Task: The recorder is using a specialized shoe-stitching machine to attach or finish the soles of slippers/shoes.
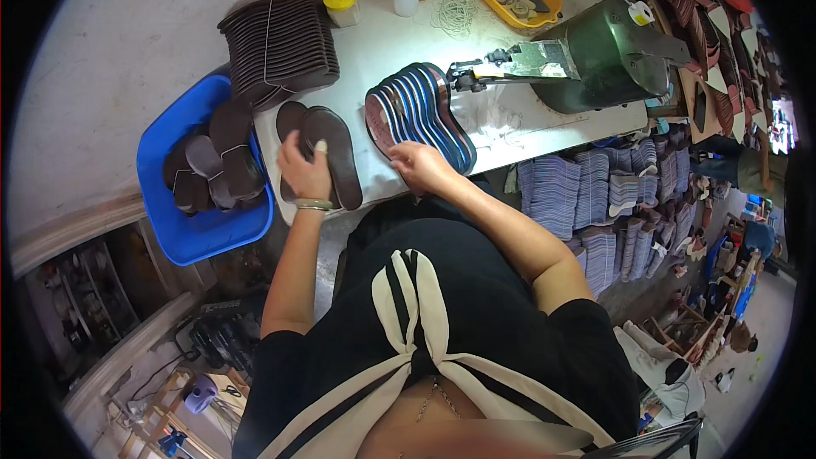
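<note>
Dark brown, smooth sole-shaped pieces [341,153] lie on the white tabletop [365,51], partly beneath the person's left hand [306,173], fingers loosely spread — the right hand [418,167], well apart, touches or nears a blue-and-white-edged row of soles [418,119], grip unclear. Light fingertip pressure should keep edges aligned.

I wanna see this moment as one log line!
left hand: over dark soles | right hand: at near edge of striped soles | left side: blue tub | right side: green machine

Pale wall [153,17], white table [361,55], grey floor [778,319]
</note>
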A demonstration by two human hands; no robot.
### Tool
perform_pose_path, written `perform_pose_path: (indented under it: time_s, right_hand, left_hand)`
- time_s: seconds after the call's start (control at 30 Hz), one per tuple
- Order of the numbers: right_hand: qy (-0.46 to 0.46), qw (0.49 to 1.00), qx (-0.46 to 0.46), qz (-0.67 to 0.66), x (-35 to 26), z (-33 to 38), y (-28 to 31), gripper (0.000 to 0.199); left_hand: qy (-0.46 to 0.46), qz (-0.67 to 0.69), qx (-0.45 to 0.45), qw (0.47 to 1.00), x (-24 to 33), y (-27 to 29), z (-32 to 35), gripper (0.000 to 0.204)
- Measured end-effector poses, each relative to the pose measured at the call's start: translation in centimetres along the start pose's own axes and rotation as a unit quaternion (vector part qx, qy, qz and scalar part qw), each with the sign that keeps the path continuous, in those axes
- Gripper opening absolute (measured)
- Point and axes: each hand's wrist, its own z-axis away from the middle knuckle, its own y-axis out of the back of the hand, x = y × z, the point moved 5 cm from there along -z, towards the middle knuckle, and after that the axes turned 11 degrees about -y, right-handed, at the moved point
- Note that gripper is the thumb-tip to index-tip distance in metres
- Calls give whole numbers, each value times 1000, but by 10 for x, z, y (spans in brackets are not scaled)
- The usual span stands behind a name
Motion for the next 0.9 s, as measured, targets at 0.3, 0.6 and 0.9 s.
perform_pose_path:
  time_s: [0.3,0.6,0.9]
  right_hand:
    - [-39,989,139,35,20,-13,6,38]
    - [-105,986,83,-100,46,-20,32,35]
    - [-149,876,-89,-449,19,16,86,23]
  left_hand:
    - [459,460,-266,712,43,-133,89,70]
    - [485,619,-237,570,50,-100,89,37]
    - [352,686,-394,500,103,-97,14,26]
